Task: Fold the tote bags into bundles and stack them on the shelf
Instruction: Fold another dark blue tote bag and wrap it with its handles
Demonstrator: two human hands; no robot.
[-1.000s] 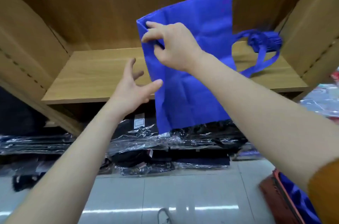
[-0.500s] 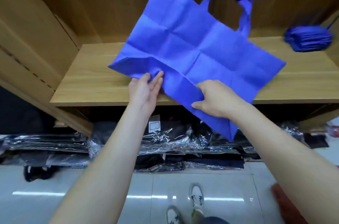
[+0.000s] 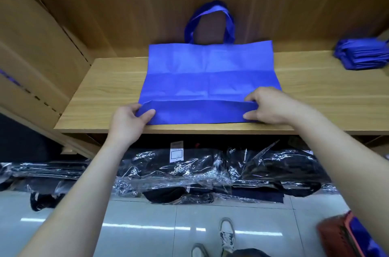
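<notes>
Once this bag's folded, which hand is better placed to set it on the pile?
Probably right. The pile sits at the shelf's right end, beyond the right hand. The left hand would have to cross the whole bag. Both pinch its near fold.

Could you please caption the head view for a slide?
Left hand and right hand pinch the folded near edge of a blue fabric tote bag on a wooden shelf.

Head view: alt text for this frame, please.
A person's left hand and right hand pinch the near corners of a blue tote bag spread flat on a wooden shelf, its near edge folded over in a strip. At the shelf's right end sit folded blue bundles.
</notes>
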